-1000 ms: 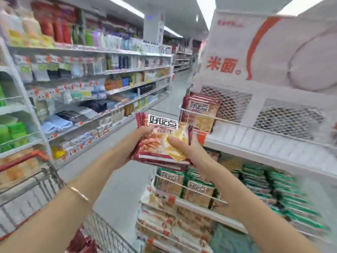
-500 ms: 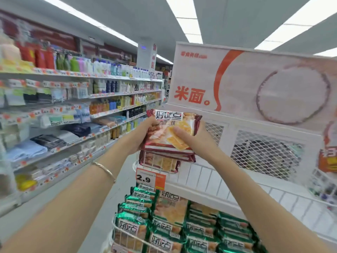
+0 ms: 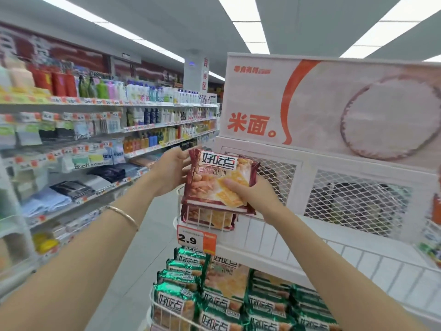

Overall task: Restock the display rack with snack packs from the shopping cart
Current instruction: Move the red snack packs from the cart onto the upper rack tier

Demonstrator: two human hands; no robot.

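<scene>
Both my hands hold one red snack pack (image 3: 214, 177) upright in front of the white display rack (image 3: 310, 235). My left hand (image 3: 173, 172) grips its left edge. My right hand (image 3: 253, 194) grips its lower right side, thumb across the front. The pack hovers just above the rack's top wire basket (image 3: 205, 217), where another red pack (image 3: 210, 218) leans at the left end. The shopping cart is out of view.
Green snack packs (image 3: 224, 304) fill the rack's lower tier. An orange price tag reading 2.9 (image 3: 196, 238) hangs on the top basket. A white mesh back panel (image 3: 355, 201) and a sign (image 3: 334, 108) rise behind. Shelves of toiletries (image 3: 95, 139) line the aisle on the left.
My view has risen from the cart and lower tiers to the rack's top tier. Both hands have carried the red pack up and right, over the top basket.
</scene>
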